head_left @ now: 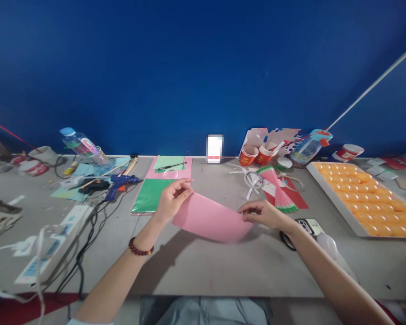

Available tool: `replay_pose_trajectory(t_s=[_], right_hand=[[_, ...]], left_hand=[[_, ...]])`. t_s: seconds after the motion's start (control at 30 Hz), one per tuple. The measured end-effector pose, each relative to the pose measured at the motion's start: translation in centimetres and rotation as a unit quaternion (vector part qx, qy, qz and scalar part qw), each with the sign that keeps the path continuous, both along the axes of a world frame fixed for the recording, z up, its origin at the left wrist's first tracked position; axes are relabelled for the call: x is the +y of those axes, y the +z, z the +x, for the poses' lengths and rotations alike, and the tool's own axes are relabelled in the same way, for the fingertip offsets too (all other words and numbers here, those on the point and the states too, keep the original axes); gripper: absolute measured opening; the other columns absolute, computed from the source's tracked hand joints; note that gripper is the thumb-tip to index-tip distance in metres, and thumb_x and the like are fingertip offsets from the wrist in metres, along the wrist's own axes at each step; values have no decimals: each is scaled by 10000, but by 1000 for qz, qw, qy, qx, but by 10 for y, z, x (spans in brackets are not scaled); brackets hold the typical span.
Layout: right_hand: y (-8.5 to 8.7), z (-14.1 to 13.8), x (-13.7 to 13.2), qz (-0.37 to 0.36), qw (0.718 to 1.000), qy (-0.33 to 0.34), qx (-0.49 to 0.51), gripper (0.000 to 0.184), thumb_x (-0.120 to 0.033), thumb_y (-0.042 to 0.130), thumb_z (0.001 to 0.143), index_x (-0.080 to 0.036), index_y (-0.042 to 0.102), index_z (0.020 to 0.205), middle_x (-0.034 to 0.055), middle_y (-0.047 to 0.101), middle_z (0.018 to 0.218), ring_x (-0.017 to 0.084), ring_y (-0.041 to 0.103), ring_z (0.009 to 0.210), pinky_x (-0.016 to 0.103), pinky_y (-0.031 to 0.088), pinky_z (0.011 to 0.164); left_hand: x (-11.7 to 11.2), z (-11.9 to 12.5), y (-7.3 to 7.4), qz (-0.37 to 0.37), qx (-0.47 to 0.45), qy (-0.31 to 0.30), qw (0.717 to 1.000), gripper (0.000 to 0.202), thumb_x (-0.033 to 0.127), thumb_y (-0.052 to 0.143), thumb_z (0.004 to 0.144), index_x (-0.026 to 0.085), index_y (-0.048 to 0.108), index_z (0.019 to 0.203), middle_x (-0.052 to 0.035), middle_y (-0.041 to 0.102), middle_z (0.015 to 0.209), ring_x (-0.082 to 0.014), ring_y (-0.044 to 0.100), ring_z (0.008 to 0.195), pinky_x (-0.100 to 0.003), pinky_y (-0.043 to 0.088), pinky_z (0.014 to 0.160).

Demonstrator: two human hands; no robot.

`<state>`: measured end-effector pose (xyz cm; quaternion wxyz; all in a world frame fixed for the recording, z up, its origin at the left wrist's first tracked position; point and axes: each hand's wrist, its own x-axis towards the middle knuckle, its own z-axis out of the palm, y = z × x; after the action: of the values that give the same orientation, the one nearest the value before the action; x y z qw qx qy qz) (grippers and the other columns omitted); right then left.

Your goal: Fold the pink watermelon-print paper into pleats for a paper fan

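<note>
A sheet of pink paper (pixel 213 219) is held up over the table, its lower edge bowed and slightly blurred. My left hand (pixel 174 198) pinches its upper left corner between thumb and fingers. At the upper right corner, my right hand (pixel 264 214) grips the paper the same way. Just behind my left hand lies a green packet of paper (pixel 147 196) on pink sheets. To the right of my right hand is a phone (pixel 309 226). A pink and green fan-folded paper piece (pixel 277 189) rests beyond that hand, on red paper (pixel 299 198).
On the left are a blue glue gun (pixel 117 184), a plastic bottle (pixel 84 146), black cables and a white power strip (pixel 57 243). Red paper cups (pixel 248 155) and a roll of clear tape (pixel 253 179) stand behind. A tray of orange balls (pixel 365 198) fills the right side.
</note>
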<state>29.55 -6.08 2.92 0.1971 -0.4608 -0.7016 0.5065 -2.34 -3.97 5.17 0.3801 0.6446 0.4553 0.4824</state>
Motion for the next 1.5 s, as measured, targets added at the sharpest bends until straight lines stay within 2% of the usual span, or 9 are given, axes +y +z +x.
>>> replay_pose_trajectory(t_s=[0.3, 0.47, 0.53, 0.7, 0.77, 0.97, 1.3, 1.4, 1.5], right_hand=[[8, -27, -2, -101, 978, 126, 130, 438, -521, 593, 818, -139, 678, 1014, 77, 687, 911, 144, 610, 765, 280, 484, 723], [0, -54, 3, -78, 986, 76, 126, 357, -461, 595, 832, -160, 696, 997, 41, 680, 850, 114, 569, 681, 245, 465, 634], [-6, -59, 6, -60, 990, 39, 119, 327, -451, 614, 815, -153, 715, 903, 24, 665, 779, 105, 546, 646, 235, 446, 605], [-21, -62, 13, -60, 980, -113, 154, 352, -471, 674, 735, -132, 703, 823, -16, 602, 614, 74, 485, 507, 220, 411, 503], [-26, -61, 15, -82, 960, -187, 192, 360, -471, 714, 687, -132, 684, 806, -19, 604, 592, 81, 518, 489, 213, 430, 476], [-29, -58, 10, -149, 894, -306, 291, 320, -390, 798, 615, -172, 621, 769, 16, 702, 677, 137, 670, 603, 210, 546, 529], [-41, -54, -17, -258, 821, -359, 361, 233, -255, 788, 678, -161, 587, 749, 63, 735, 758, 175, 720, 767, 245, 581, 734], [-43, -52, -25, -265, 841, -336, 330, 245, -349, 740, 732, -154, 595, 761, 89, 736, 820, 183, 716, 809, 266, 573, 761], [-42, -49, -35, -246, 920, -245, 184, 310, -456, 610, 819, -146, 610, 795, 91, 722, 769, 177, 702, 685, 287, 568, 651]], left_hand=[[1, 17, 6, -70, 8, -116, 991, 359, 338, 639, 811, 163, 612, 1123, -19, 648, 762, -119, 591, 688, -233, 476, 639], [7, 26, 8, -92, 56, -178, 978, 359, 322, 606, 840, 188, 585, 1172, -22, 675, 802, -134, 620, 750, -272, 496, 734], [10, 25, 10, -73, 89, -158, 981, 377, 320, 596, 849, 199, 558, 1204, -37, 687, 888, -149, 630, 812, -299, 500, 778], [2, 23, 17, 109, 200, 33, 973, 304, 292, 555, 878, 210, 563, 1171, -77, 610, 1141, -194, 567, 1033, -374, 452, 920], [-8, 27, 17, 156, 229, 35, 960, 255, 255, 520, 896, 199, 570, 1139, -69, 608, 1100, -190, 558, 1031, -369, 447, 925], [-39, 56, -12, 210, 334, -68, 916, 163, 315, 563, 880, 192, 609, 975, -45, 630, 930, -197, 567, 896, -347, 468, 799], [-47, 61, -60, 386, 499, -48, 774, 189, 39, 427, 892, 120, 584, 956, -61, 603, 780, -189, 561, 738, -330, 414, 671], [-45, 55, -65, 398, 500, -50, 768, 211, 25, 414, 888, 110, 589, 968, -66, 608, 780, -188, 563, 734, -329, 417, 673], [-44, 49, -69, 379, 497, -56, 778, 223, 39, 393, 902, 127, 594, 942, -74, 611, 793, -192, 563, 749, -335, 421, 686]])
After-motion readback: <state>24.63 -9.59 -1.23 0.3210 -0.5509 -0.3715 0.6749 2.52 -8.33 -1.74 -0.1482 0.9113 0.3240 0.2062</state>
